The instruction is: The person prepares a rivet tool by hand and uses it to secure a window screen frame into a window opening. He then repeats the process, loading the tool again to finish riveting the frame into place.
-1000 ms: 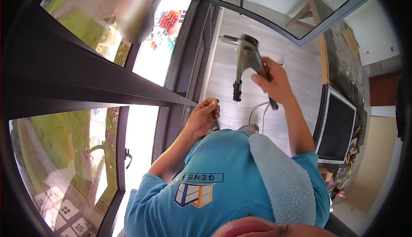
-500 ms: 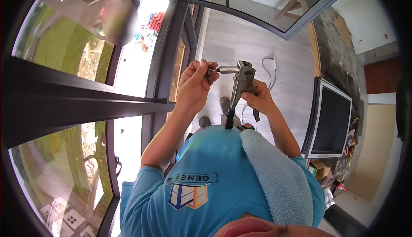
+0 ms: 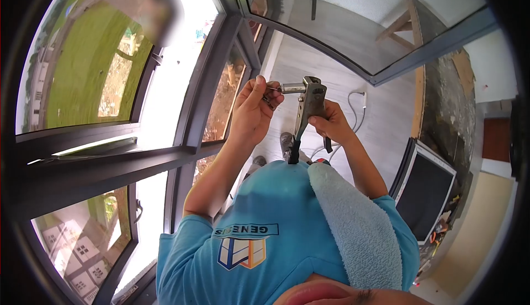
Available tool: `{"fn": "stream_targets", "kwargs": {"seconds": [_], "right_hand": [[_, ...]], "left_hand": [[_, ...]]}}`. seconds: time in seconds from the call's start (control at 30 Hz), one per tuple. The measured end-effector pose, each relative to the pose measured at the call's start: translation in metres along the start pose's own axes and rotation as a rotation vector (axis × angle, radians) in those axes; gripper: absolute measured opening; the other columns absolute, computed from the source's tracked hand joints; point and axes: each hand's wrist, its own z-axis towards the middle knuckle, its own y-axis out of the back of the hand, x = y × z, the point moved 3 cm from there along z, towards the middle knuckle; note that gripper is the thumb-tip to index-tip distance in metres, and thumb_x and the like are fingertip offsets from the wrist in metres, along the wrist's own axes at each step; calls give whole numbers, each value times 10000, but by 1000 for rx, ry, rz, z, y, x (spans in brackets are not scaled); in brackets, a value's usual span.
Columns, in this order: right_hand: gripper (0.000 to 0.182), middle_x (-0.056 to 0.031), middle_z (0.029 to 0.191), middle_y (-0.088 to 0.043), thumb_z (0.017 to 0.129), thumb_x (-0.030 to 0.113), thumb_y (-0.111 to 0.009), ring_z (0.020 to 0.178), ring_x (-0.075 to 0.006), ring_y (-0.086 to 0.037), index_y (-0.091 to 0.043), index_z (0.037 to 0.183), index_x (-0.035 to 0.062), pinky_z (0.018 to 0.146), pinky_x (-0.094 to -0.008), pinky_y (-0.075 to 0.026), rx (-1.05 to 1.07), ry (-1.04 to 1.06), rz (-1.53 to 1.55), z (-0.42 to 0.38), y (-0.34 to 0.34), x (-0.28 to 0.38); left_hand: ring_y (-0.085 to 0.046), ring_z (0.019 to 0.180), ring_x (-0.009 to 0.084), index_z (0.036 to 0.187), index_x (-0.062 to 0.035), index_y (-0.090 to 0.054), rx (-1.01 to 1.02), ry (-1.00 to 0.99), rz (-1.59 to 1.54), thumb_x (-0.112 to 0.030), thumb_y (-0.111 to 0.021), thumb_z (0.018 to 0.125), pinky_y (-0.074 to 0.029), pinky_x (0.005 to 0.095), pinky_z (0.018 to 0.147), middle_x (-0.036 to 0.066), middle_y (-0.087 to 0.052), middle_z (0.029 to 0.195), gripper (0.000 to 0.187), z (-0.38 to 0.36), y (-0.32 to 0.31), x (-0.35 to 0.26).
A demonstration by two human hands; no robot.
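My right hand [image 3: 333, 124] grips the handles of a grey hand riveter [image 3: 308, 109], held at chest height with its nose pointing left. My left hand [image 3: 253, 112] pinches a small metal rivet [image 3: 273, 89] at the tip of the tool's nose. Both hands are raised in front of my blue shirt, beside the dark window frame [image 3: 194, 98].
Dark-framed windows [image 3: 83, 167] with a handle [image 3: 137, 212] run along the left. A light wood-look floor [image 3: 386, 112] lies below, with a white cable [image 3: 356, 103] on it. A black monitor [image 3: 428, 192] leans at the right. A light blue towel [image 3: 359, 233] hangs over my shoulder.
My left hand has risen from near my waist to the riveter's nose. My right hand has turned the tool so its nose points left and held it there. The view has tilted up.
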Motion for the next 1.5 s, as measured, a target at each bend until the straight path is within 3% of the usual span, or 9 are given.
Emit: {"fn": "stream_targets", "kwargs": {"seconds": [0.27,0.4,0.5,0.63,0.8,0.97,1.13,1.3,1.5], "right_hand": [[254,37,654,-553,781,140,-707,600,-63,-446,-611,993,35,552,-237,-382,-46,259,-376,30,25,13],[322,-27,573,-508,748,209,-736,496,-119,-449,-593,975,32,491,-303,-381,-14,151,-641,38,33,10],[478,-145,610,-579,771,271,-685,535,-312,-588,-501,1129,15,510,-374,-446,134,83,-1121,38,26,19],[514,-118,582,-561,725,242,-741,464,-200,-540,-519,1137,29,467,-307,-441,367,118,-1376,36,49,-8],[308,32,493,-443,748,198,-744,364,-70,-395,-607,987,61,354,-236,-322,388,-660,-251,49,55,-49],[300,38,562,-494,768,189,-722,404,-65,-405,-635,1006,29,380,-226,-313,295,-696,-101,73,45,-66],[291,-10,703,-591,738,268,-739,615,-113,-521,-682,925,53,575,-264,-426,61,-559,-200,92,65,-106],[264,-12,826,-623,766,258,-691,736,-115,-564,-648,956,80,628,-274,-464,10,-653,-112,107,67,-106],[245,1,847,-631,780,251,-674,737,-96,-557,-642,960,88,628,-269,-462,-19,-686,-59,117,69,-117]], "left_hand": [[-460,605,73,815,-102,-502,-3,-298,487,-184,-530,963,-372,222,579,-5,-520,696,171,29,-3,10],[-361,582,49,720,-89,-459,-49,-201,720,-361,-393,1010,-299,230,532,-37,-387,628,403,51,19,19],[-367,573,76,733,-89,-474,-128,-155,826,-434,-372,1000,-302,251,519,-33,-391,617,448,66,47,28],[-293,479,95,718,-112,-481,-205,464,860,-508,-353,980,-253,260,450,-28,-350,568,492,55,67,60],[-351,455,140,734,-97,-532,15,498,658,-483,-423,964,-296,307,446,0,-407,546,462,71,75,68],[-585,668,276,779,-5,-638,-103,-92,1682,-528,-597,844,-455,407,635,110,-614,684,528,97,79,-2],[-507,540,136,799,20,-621,-934,-526,911,-426,-707,791,-435,323,540,40,-594,609,453,136,187,-120],[-218,435,60,1010,-21,-561,-824,-392,-42,-434,-682,802,-144,229,421,-72,-222,530,478,139,225,-167],[-242,434,70,772,-97,-470,-770,-461,170,-440,-724,782,-193,244,412,-71,-301,534,427,158,241,-185]]}}
